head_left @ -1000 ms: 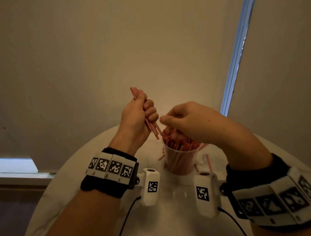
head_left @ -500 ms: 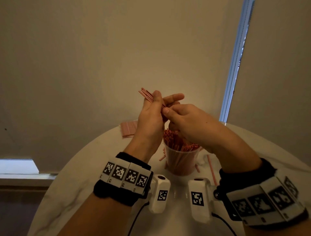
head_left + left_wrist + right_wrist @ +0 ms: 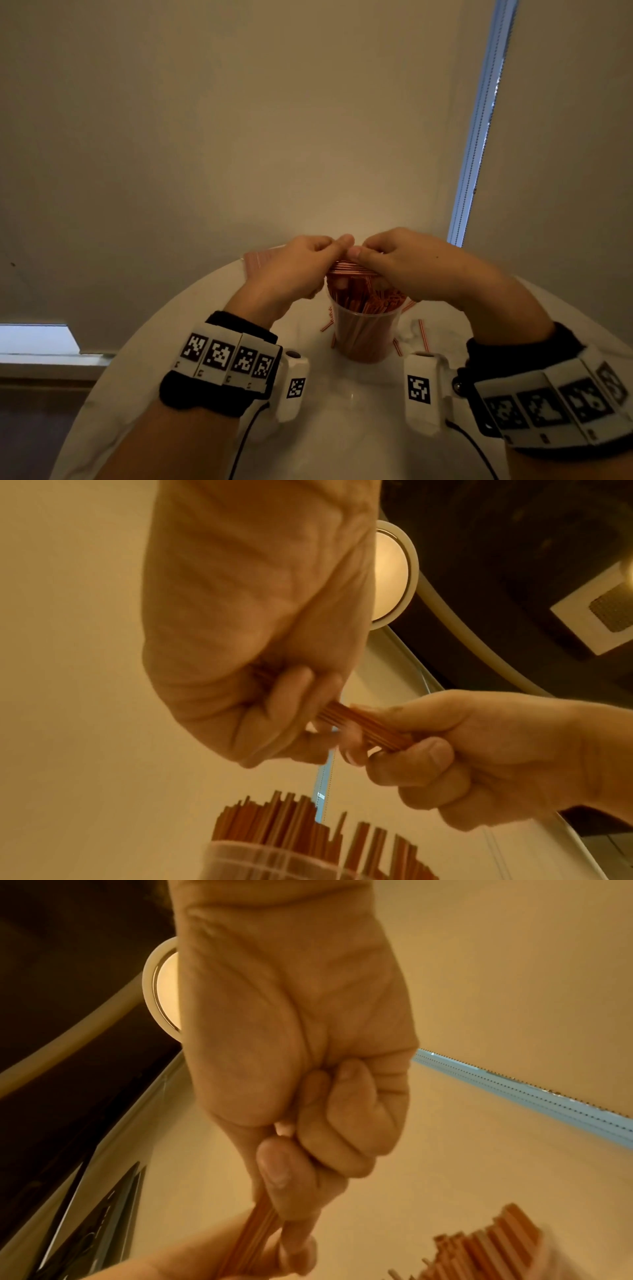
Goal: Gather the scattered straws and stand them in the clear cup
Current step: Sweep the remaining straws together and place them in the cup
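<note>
A small bundle of red-and-white striped straws (image 3: pixel 352 268) lies level just above the clear cup (image 3: pixel 365 337). My left hand (image 3: pixel 301 267) grips its left end and my right hand (image 3: pixel 404 263) pinches its right end. The left wrist view shows the bundle (image 3: pixel 363 727) spanning between my curled left fingers (image 3: pixel 291 693) and the right hand (image 3: pixel 479 753). In the right wrist view my thumb (image 3: pixel 277 1167) presses on the bundle (image 3: pixel 253 1240). The cup is packed with upright straws (image 3: pixel 368 298). Several loose straws (image 3: pixel 423 330) lie on the table around its base.
The cup stands on a round white table (image 3: pixel 342 411) close to a beige wall. A flat pinkish packet (image 3: pixel 255 262) lies at the table's far edge behind my left hand. A window strip (image 3: pixel 479 137) runs up the wall at the right.
Both hands have dropped from chest height to just over the cup. The bundle has turned from a slant in the left hand to level, and the right hand now holds its other end.
</note>
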`<state>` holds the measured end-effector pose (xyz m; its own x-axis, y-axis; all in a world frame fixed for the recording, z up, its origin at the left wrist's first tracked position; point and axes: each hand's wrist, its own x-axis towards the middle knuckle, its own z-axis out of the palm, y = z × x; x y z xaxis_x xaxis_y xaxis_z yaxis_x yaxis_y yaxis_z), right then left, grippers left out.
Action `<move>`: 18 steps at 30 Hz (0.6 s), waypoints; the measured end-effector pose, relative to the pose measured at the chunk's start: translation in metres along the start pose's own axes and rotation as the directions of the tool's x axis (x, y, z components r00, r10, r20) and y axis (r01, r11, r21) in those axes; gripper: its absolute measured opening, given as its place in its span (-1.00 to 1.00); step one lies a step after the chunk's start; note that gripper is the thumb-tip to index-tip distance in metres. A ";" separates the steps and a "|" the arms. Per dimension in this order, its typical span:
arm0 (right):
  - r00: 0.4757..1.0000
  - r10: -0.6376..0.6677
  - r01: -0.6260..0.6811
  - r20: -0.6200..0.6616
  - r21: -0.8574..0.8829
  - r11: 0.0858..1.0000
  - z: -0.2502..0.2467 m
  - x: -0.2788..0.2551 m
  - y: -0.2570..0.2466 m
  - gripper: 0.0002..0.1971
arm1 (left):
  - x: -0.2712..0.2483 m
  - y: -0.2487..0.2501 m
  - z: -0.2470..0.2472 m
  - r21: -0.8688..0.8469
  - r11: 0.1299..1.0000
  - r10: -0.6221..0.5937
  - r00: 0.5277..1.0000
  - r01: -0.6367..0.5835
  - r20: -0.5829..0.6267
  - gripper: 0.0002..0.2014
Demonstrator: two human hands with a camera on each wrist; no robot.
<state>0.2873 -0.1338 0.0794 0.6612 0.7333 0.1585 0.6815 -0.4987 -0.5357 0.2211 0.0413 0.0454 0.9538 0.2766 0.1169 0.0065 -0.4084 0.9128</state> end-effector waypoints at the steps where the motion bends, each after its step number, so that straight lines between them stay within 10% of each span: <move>1: 0.999 -0.002 0.002 -0.050 0.016 1.000 -0.001 0.001 0.001 -0.60 | 0.000 -0.001 -0.001 0.016 1.000 0.022 1.000 -0.023 0.013 -0.54; 11: 0.974 0.103 0.043 -0.204 0.607 0.793 -0.003 0.006 0.001 -0.32 | 0.006 -0.001 0.006 -0.451 0.888 -0.001 0.980 -0.091 -0.200 -0.62; 18: 0.917 0.017 0.114 -0.398 0.303 0.946 -0.007 0.003 0.001 -0.60 | 0.007 -0.006 0.026 -0.190 0.970 0.095 0.958 -0.149 -0.270 -0.60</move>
<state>0.2919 -0.1349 0.0849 0.7431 0.4801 0.4662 0.6249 -0.2487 -0.7400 0.2359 0.0232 0.0311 0.8338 0.4609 0.3040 -0.1929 -0.2726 0.9426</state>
